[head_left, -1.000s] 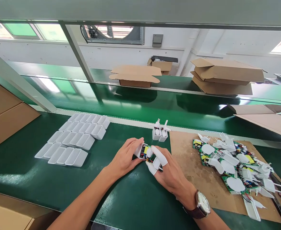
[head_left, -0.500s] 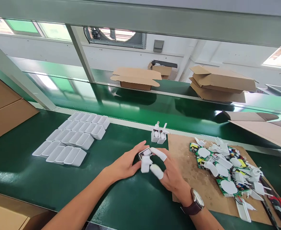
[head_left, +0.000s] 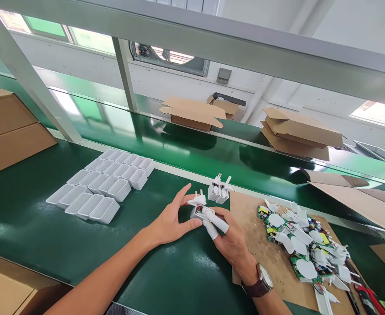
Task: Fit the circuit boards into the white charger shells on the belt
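Between my hands sits a small white plug charger (head_left: pixel 199 201), its two-pin plug head standing up over a white housing with wires and a bit of circuit board showing inside. My left hand (head_left: pixel 167 223) is on its left side, thumb against the housing and a finger behind the plug head, index finger raised. White finger covers sheathe the thumb and index finger of my right hand (head_left: pixel 233 240), which close on the charger's right side. Just behind, two partly assembled chargers (head_left: pixel 218 193) stand side by side, their plug heads loose on top.
Rows of open white housings (head_left: pixel 108 210) stand on the green bench to the left. On a cardboard sheet (head_left: pixel 254 236) at right lies a heap of circuit boards with plug heads (head_left: pixel 299 245). Cardboard boxes (head_left: pixel 300 127) rest on the shelf behind; red-handled tools (head_left: pixel 369 299) lie far right.
The plug head, which hung down in front of the housing, now stands up above it with its pins upward. My left index finger has lifted. The view has tilted slightly.
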A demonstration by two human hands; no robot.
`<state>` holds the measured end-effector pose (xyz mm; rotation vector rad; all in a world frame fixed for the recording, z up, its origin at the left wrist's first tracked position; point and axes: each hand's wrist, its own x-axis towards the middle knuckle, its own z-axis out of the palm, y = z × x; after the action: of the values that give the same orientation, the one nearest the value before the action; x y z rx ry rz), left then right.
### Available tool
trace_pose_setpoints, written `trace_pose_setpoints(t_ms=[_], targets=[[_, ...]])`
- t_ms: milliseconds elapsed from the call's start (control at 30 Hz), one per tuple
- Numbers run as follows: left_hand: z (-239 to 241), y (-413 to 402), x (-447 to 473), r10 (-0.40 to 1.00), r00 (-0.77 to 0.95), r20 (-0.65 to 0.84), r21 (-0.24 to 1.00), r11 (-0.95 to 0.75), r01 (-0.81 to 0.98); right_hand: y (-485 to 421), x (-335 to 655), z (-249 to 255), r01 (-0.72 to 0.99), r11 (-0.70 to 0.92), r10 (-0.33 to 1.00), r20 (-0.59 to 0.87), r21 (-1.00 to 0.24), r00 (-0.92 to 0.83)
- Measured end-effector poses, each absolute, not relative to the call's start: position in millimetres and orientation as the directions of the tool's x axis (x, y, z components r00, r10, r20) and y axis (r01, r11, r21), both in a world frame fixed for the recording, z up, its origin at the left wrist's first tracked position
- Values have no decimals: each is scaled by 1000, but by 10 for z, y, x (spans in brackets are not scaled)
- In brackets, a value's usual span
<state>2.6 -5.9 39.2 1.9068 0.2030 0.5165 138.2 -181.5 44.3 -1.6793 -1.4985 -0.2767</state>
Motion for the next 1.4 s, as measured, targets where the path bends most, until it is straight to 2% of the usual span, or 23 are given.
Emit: trace_pose_setpoints(t_ms=[67, 200, 333, 433, 533, 633, 733, 933, 1100, 1167, 1267, 1333, 1400], targets=[[403, -66, 20, 372, 882, 291, 894, -433, -112, -1815, 1386, 422, 893, 77, 733, 633, -443, 250], [415, -72, 40, 385, 888, 252, 885, -463, -51, -1805, 1405, 308, 898, 60, 837, 513, -436, 193], [381, -57, 50, 361, 891, 276, 852, -521, -54, -1813, 1402, 273, 910, 54, 810, 552, -410, 201], [385, -55, 30, 336, 864, 376, 817, -560, -138, -1837, 1404, 310, 908, 62, 779, 589, -414, 215], [430, -61, 13, 308, 851, 426, 794, -578, -188, -1848, 1415, 329, 899, 61, 812, 545, -433, 207], [462, -54, 17, 304, 886, 351, 800, -588, -115, -1835, 1409, 308, 900, 49, 847, 496, -433, 193], [453, -39, 28, 311, 907, 285, 799, -599, -46, -1817, 1384, 274, 898, -19, 827, 498, -439, 261], [419, -36, 30, 299, 918, 262, 808, -588, -39, -1801, 1361, 266, 893, -9, 843, 477, -449, 248], [433, -20, 25, 281, 943, 179, 830, -557, 9, -1785, 1368, 297, 903, -43, 881, 410, -427, 236], [427, -7, 26, 282, 947, 151, 841, -541, 27, -1775, 1372, 300, 883, -28, 883, 403, -469, 242], [398, 1, 28, 307, 940, 150, 857, -514, 31, -1757, 1369, 298, 771, -16, 855, 391, -637, 341], [375, -15, 31, 318, 928, 193, 852, -523, 2, -1744, 1360, 295, 586, -14, 820, 326, -810, 471], [352, -58, 39, 301, 918, 258, 827, -560, -49, -1730, 1343, 293, 283, -33, 805, 142, -959, 575]])
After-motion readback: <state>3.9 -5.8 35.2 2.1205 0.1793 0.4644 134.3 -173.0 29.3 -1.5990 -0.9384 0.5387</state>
